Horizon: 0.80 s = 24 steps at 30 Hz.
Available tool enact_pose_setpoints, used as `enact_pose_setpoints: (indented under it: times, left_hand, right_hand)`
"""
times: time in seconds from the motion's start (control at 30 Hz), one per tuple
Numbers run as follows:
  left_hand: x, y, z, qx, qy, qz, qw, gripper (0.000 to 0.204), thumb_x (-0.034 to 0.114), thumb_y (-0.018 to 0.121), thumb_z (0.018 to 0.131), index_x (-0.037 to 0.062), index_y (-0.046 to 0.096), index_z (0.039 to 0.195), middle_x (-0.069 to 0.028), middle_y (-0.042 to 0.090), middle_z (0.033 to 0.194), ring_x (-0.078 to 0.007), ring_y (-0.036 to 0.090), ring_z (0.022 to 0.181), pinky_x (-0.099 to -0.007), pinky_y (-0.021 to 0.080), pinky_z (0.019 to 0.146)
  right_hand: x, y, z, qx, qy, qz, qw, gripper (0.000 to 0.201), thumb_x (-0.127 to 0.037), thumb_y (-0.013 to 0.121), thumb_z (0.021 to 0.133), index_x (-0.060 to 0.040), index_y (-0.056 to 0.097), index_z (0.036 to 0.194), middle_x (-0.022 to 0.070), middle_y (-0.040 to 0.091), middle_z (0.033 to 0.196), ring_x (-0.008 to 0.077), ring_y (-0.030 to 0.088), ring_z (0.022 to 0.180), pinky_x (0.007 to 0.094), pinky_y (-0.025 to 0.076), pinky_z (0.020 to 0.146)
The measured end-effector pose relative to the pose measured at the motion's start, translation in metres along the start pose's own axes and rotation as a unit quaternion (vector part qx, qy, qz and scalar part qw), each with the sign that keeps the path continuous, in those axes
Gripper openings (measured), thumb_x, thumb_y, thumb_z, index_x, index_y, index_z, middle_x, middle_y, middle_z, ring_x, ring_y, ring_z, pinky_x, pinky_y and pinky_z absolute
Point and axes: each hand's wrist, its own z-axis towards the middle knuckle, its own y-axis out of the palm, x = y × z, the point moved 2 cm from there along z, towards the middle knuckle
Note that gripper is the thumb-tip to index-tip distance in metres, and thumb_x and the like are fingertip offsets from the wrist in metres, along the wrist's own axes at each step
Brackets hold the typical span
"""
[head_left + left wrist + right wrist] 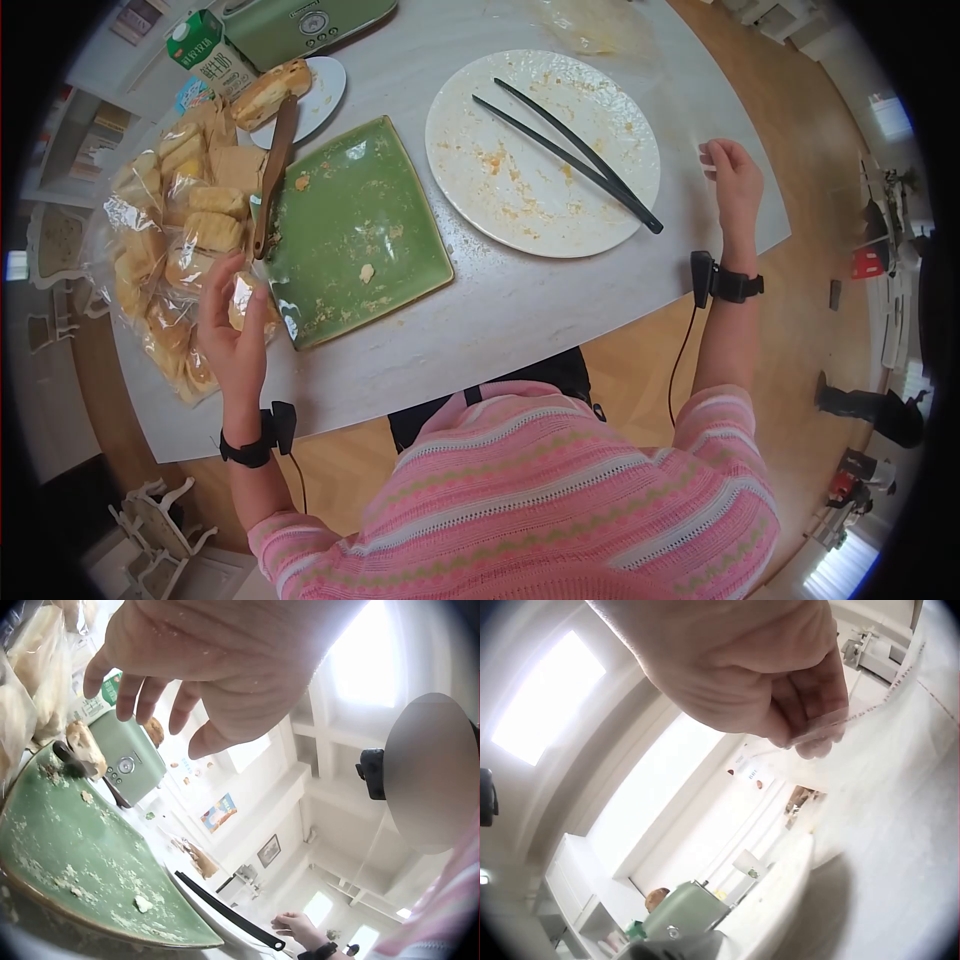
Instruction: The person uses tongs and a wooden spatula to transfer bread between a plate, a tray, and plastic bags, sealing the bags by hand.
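My left hand (235,330) has its fingers extended between a clear bag of bread rolls (212,232) and a square green plate (350,230) with crumbs. In the left wrist view the same hand (210,664) holds nothing. A brown-handled utensil (277,170) lies on the green plate's left edge. At the table's right side, my right hand (735,185) is raised; in the right wrist view this hand (757,667) pinches the edge of a clear plastic bag (900,765). Black tongs (638,210) rest across a round white plate (450,130) with crumbs.
At the back left stand a green toaster (300,28) and a milk carton (212,55). Near them a small white plate (333,85) holds a long bread piece (270,92). Clear plastic (590,25) lies behind the large white plate. The table's front edge (520,358) is close to the body.
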Motion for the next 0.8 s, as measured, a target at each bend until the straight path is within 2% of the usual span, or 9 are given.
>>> enact_pose_setpoints:
  times: [0.03,0.13,0.27,0.33,0.43,0.5,0.63,0.73,0.8]
  left_hand:
    - [0.003,0.002,-0.003,-0.014,0.0,-0.01,1.0,0.04,0.005,0.064,0.094,0.0009,0.058,0.133,-0.0103,0.057,0.14,-0.0208,0.051,0.134,-0.0382,0.036,0.112]
    - [0.021,0.016,-0.008,-0.041,0.01,-0.052,0.998,0.04,0.003,0.062,0.094,0.0007,0.058,0.133,-0.0105,0.058,0.138,-0.0209,0.053,0.131,-0.0373,0.038,0.111]
    - [0.055,0.045,-0.011,-0.116,0.038,-0.159,0.98,0.039,0.001,0.06,0.094,-0.0019,0.057,0.134,-0.0122,0.06,0.135,-0.0219,0.058,0.125,-0.0358,0.042,0.107]
    - [0.073,0.065,-0.011,-0.149,0.026,-0.245,0.958,0.042,-0.001,0.059,0.095,-0.0039,0.053,0.136,-0.015,0.06,0.135,-0.0235,0.061,0.121,-0.0347,0.046,0.104]
    - [0.094,0.089,-0.009,-0.184,-0.026,-0.394,0.9,0.05,-0.002,0.058,0.096,-0.0053,0.044,0.143,-0.0194,0.058,0.135,-0.0259,0.063,0.12,-0.034,0.048,0.103]
    - [0.106,0.101,-0.009,-0.175,-0.065,-0.486,0.854,0.054,0.0,0.065,0.094,-0.0031,0.044,0.144,-0.0155,0.06,0.133,-0.0207,0.062,0.119,-0.0332,0.05,0.102]
    - [0.112,0.107,-0.012,-0.123,-0.057,-0.486,0.864,0.054,0.0,0.065,0.095,-0.004,0.044,0.144,-0.0154,0.06,0.133,-0.0197,0.062,0.119,-0.0328,0.051,0.101]
    - [0.1,0.102,-0.015,-0.058,-0.057,-0.509,0.857,0.048,0.001,0.064,0.095,-0.0056,0.048,0.14,-0.0151,0.063,0.128,-0.0196,0.063,0.118,-0.0322,0.053,0.097]
    - [0.088,0.097,-0.017,0.023,0.003,-0.403,0.915,0.04,0.003,0.065,0.096,-0.0074,0.055,0.133,-0.0143,0.067,0.121,-0.0202,0.067,0.112,-0.0311,0.056,0.092]
  right_hand:
    - [-0.01,-0.005,-0.004,0.011,0.03,0.149,0.988,0.016,-0.018,0.065,0.097,-0.0038,0.072,0.101,0.0063,0.075,0.094,0.0145,0.068,0.081,0.0278,0.052,0.074]
    - [-0.058,-0.013,-0.022,-0.011,-0.017,0.263,0.964,0.015,-0.014,0.064,0.098,-0.0004,0.069,0.104,0.0073,0.074,0.097,0.0135,0.068,0.086,0.0267,0.052,0.075]
    - [-0.126,0.001,-0.063,-0.047,-0.073,0.3,0.95,0.013,-0.009,0.063,0.098,0.0016,0.069,0.102,0.0102,0.074,0.098,0.0144,0.068,0.087,0.0272,0.052,0.076]
    - [-0.158,0.017,-0.087,-0.157,-0.177,0.325,0.916,0.01,-0.004,0.062,0.098,0.0032,0.067,0.102,0.0104,0.073,0.098,0.0137,0.067,0.087,0.0275,0.053,0.078]
    - [-0.2,0.048,-0.127,-0.247,-0.19,0.363,0.878,0.009,0.001,0.06,0.097,0.004,0.066,0.103,0.0102,0.073,0.1,0.0133,0.067,0.089,0.0266,0.053,0.079]
    - [-0.218,0.068,-0.146,-0.308,-0.201,0.35,0.862,0.009,0.002,0.059,0.098,0.0036,0.066,0.103,0.0106,0.073,0.102,0.014,0.067,0.091,0.0267,0.054,0.081]
    - [-0.229,0.108,-0.177,-0.375,-0.18,0.387,0.823,0.011,0.0,0.058,0.099,0.0034,0.065,0.107,0.012,0.072,0.105,0.0146,0.067,0.093,0.0268,0.054,0.082]
    - [-0.237,0.123,-0.185,-0.412,-0.075,0.505,0.755,0.011,-0.004,0.057,0.101,0.0023,0.059,0.11,0.014,0.07,0.115,0.0172,0.068,0.101,0.0283,0.056,0.084]
    - [-0.241,0.128,-0.188,-0.42,-0.078,0.497,0.755,0.011,-0.006,0.056,0.102,0.0018,0.058,0.108,0.0165,0.068,0.117,0.0198,0.068,0.103,0.0318,0.057,0.085]
